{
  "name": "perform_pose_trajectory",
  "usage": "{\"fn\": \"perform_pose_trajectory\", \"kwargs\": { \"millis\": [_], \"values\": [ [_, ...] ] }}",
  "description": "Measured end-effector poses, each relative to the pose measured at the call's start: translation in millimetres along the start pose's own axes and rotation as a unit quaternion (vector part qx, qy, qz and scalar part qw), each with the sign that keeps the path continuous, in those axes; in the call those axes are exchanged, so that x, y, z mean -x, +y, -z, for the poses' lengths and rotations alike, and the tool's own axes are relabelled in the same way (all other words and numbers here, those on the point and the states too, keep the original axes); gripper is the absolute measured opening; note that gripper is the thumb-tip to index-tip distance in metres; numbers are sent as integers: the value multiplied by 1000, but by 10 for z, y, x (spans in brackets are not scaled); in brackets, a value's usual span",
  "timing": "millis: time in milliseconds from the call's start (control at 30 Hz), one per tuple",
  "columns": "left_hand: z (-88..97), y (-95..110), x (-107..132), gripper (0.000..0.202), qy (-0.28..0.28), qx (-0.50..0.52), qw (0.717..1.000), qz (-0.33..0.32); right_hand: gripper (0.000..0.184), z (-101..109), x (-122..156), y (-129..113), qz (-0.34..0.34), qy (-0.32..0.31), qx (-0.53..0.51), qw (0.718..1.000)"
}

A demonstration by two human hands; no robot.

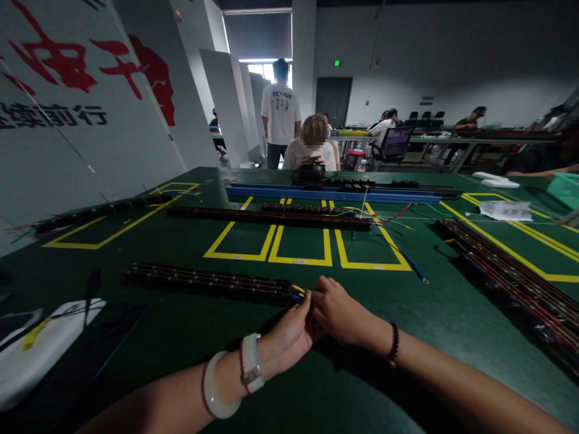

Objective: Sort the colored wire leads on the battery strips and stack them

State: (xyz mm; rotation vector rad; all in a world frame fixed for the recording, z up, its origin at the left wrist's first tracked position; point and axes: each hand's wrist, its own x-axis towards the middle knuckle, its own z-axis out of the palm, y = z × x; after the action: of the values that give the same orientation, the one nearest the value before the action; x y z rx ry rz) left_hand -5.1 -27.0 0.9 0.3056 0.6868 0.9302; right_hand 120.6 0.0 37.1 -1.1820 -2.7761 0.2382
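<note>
A long black terminal strip (208,281) lies across the green table in front of me. Short yellow and blue wire ends (299,292) stick out of its right end. My left hand (292,334) is closed in a pinch at those wire ends; it wears a pale bangle and a watch on the wrist. My right hand (337,310) is pressed against the left one, fingers curled at the same spot, a dark bead bracelet on its wrist. What the right fingers hold is hidden.
More black strips (271,216) lie further back inside yellow floor-tape boxes, with loose red, green and blue wires (398,247). A bundle of strips (511,274) runs along the right. A white pouch (40,349) lies at the left. A blue rail (335,194) crosses the back; people sit beyond.
</note>
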Motion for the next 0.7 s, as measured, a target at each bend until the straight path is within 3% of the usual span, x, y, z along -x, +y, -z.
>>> {"fn": "perform_pose_trajectory", "kwargs": {
  "millis": [200,500,700],
  "values": [
    [46,-10,-1,17,-30,-32,999,-27,20,92,23,200,-30,3,-104,994],
    [82,47,11,38,-76,-139,986,61,42,84,42,370,-73,-189,-258,945],
    [74,80,26,36,-77,-148,984,69,50,99,59,493,-81,-203,-340,915]
  ]
}}
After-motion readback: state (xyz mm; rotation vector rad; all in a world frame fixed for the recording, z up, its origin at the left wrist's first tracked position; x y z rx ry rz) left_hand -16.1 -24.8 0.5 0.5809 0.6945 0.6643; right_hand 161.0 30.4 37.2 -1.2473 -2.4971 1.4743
